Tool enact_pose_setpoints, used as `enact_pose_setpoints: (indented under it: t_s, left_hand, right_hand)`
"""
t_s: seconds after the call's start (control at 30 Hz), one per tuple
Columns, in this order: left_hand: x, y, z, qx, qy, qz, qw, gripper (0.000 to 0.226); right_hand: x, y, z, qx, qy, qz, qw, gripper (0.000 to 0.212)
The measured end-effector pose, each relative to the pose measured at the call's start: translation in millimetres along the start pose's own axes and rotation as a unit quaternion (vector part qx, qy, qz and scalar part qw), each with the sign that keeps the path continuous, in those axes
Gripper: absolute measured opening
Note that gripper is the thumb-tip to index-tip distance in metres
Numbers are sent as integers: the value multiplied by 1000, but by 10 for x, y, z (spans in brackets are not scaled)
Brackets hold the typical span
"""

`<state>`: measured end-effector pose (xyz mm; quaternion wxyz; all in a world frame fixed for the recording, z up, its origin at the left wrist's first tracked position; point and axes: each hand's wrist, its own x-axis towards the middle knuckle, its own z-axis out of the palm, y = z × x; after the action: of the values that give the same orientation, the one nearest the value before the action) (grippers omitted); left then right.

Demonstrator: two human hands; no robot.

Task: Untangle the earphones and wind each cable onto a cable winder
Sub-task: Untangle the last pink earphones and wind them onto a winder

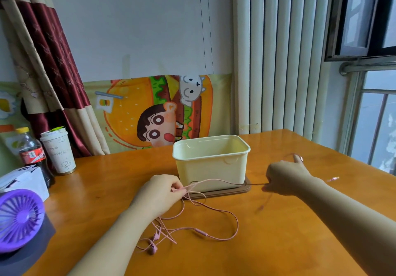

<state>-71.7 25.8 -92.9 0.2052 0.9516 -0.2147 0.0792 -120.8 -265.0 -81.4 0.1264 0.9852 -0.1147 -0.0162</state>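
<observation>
In the head view, an orange wooden table (278,243) is seen from above, with both forearms reaching in from six o'clock. The hands are held apart, each clamped on the pink earphone cable (237,224).

The left hand (162,192) lies at seven o'clock of the cream box (210,172), and several strands are pinched between its fingertips. The right hand (285,177) is raised at four o'clock of the box. Its fingers are curled round the cable and one finger is stuck up, with a strand looped over it.

One length of cable is drawn taut between the two hands, across the front of the box. A blurred piece hangs below the right fist, and what appears to be the plug (332,179) is seen, also blurred, at three o'clock of that hand.

The rest of the cable is spread on the table at six o'clock of the box. It lies in a wide loop, with the inline remote (201,232) along it. A tangle and the two earbuds (152,249) lie under the left forearm.

The box is stood on a brown lid (240,190). At nine o'clock, near the table's edge, a cola bottle (32,155), a paper cup (57,151) and a purple fan (19,222) are placed.
</observation>
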Motion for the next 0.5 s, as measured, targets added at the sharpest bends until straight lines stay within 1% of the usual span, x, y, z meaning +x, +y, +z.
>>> enact_pose_setpoints:
  t_s: [0.07,0.1,0.13,0.17,0.2,0.23,0.3,0.33,0.37,0.4,0.47,0.5]
  left_hand:
    - [-5,37,-2,-50,24,17,998,1]
    - [-6,59,-1,-70,36,30,996,5]
    - [-12,82,1,-88,46,41,994,10]
    - [-15,104,2,-100,54,52,992,14]
    - [-21,128,3,-109,62,63,990,17]
    - [-23,152,6,-116,68,74,988,19]
    - [-30,204,6,-123,80,100,984,24]
    - [-36,240,12,-124,84,114,982,27]
    - [-40,278,17,-127,88,127,980,30]
    - [-52,315,19,-130,93,139,977,32]
    - [-87,378,0,-137,94,158,973,36]
    - [-98,387,-12,-139,94,167,972,40]
  right_hand:
    - [-57,-19,2,-21,-116,10,993,48]
    - [-91,-23,-3,-22,-158,8,987,57]
    - [-135,-41,-24,-20,-184,0,983,65]
    - [-177,-77,-63,-17,-191,-18,981,70]
    - [-221,-122,-117,-11,-179,-40,983,73]
    - [-256,-175,-175,0,-142,-65,988,76]
    - [-342,-338,-308,60,-22,-124,990,81]
    - [-389,-426,-366,118,40,-156,980,80]
    - [-418,-513,-411,187,86,-188,960,77]
    - [-455,-597,-456,258,108,-220,934,72]
    - [-488,-719,-499,358,104,-277,886,58]
    - [-484,-746,-499,374,97,-300,872,49]
